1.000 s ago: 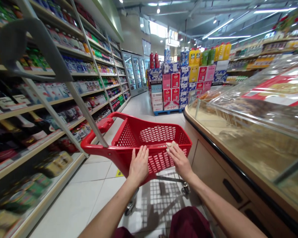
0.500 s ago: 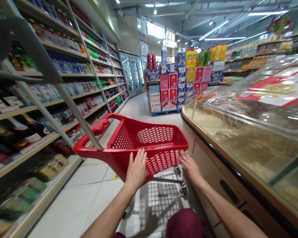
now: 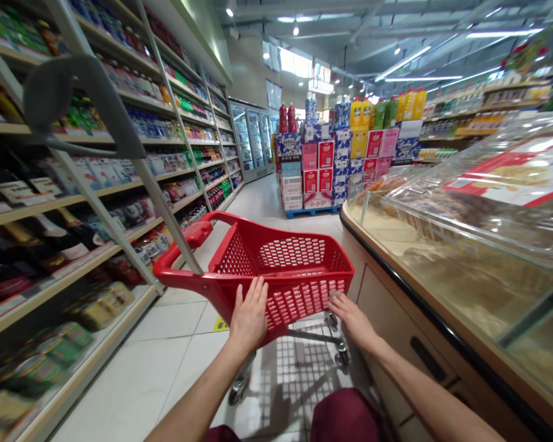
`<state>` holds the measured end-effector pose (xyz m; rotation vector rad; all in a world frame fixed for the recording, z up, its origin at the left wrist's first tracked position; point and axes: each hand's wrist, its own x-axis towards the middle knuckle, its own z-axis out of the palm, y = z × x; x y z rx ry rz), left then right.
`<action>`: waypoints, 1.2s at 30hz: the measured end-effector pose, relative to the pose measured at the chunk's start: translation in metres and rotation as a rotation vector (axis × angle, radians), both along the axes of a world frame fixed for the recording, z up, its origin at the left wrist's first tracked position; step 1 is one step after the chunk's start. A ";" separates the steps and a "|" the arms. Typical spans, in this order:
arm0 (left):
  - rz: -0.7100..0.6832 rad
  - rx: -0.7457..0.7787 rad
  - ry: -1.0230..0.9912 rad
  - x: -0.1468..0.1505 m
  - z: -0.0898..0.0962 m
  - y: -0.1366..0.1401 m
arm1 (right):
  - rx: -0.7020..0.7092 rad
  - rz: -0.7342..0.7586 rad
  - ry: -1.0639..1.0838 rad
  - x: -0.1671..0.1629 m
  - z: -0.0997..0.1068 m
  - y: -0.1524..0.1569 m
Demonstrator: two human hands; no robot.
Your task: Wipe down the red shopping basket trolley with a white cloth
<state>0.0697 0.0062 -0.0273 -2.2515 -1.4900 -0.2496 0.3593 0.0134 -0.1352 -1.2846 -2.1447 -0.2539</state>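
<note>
red cart [image 3: 299, 283], left hand [image 3: 249, 316] touching, carton labels [image 3: 325, 155] unreadable

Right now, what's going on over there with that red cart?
A person has both hands at a red shopping cart. The left hand lies against its side, fairly high; the right hand is by the end nearest the counter, and whether it holds anything is unclear. Stocked shelves line the other side.

Free room above the red cart [image 3: 299, 301]; to its right, the counter [image 3: 396, 313] as barrier.
</note>
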 end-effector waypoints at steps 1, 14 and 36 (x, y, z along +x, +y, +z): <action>0.000 0.008 -0.004 -0.002 0.000 -0.001 | 0.035 0.027 0.029 -0.010 0.006 0.000; -0.010 -0.003 -0.095 -0.031 -0.009 -0.021 | 0.202 0.162 0.004 -0.090 0.034 0.004; 0.081 0.072 -0.146 -0.087 -0.021 -0.038 | 0.238 0.306 -0.068 -0.174 0.032 0.002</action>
